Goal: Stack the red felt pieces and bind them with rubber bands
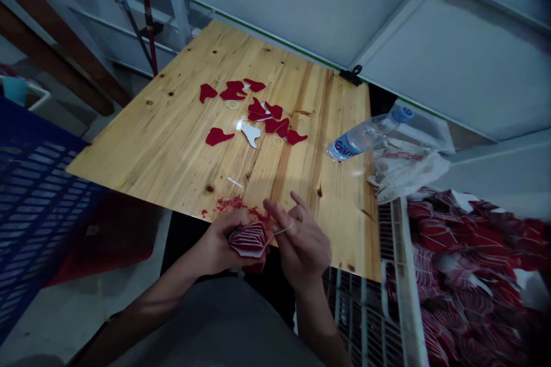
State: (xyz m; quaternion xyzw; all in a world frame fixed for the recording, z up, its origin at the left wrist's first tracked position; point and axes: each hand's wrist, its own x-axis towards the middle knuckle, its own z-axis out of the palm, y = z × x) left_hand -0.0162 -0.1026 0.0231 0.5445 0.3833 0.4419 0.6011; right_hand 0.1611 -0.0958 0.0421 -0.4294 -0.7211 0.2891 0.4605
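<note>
My left hand (217,245) is closed around a stack of red and white cut pieces (249,239) at the table's near edge. The layers show edge-on, red alternating with white. Close on its right, a pale rubber band (284,228) is hooked over the fingers of my right hand (306,246) and stretched toward the stack. My right index finger is extended, and the far end of the band is hard to make out. Loose red cut pieces (218,136) lie farther back on the wooden table (172,126), along with one white-side-up piece (251,134).
Red crumbs (232,203) and a few loose rubber bands (232,105) lie on the table. A water bottle (365,135) lies at the right beside a plastic bag (404,169). A crate of banded red stacks (473,287) stands right; a blue basket (34,200) stands left.
</note>
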